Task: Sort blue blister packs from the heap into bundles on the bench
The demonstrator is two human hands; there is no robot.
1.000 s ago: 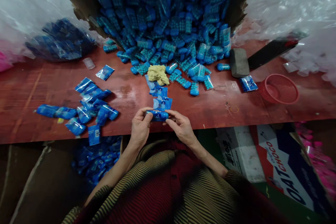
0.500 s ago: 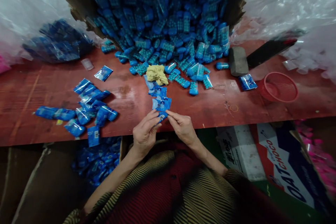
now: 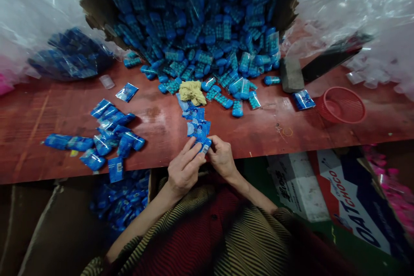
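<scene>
Near the table's front edge, my left hand (image 3: 185,168) and my right hand (image 3: 222,157) both grip a small blue printed wrapper (image 3: 205,144) with a barcode on it. My left fingers lie across its left side and hide part of it; my right thumb and forefinger pinch its right edge. Just beyond lie more flat blue wrappers (image 3: 198,127) in an overlapping row. A crumpled yellow lump (image 3: 192,92) sits at the far end of that row. Whether the held wrapper has anything inside, I cannot tell.
Clear bottles with blue caps and beads (image 3: 207,58) spill from a torn box. Filled blue packets (image 3: 110,129) lie at left on the red table (image 3: 158,151). At right are a grey block (image 3: 292,75) and a red basket (image 3: 343,105). A printed carton (image 3: 351,198) stands below.
The wrapper between my hands has turned, and its barcode now shows. My left hand has shifted slightly right, and my right fingers have curled in at the wrapper's edge.
</scene>
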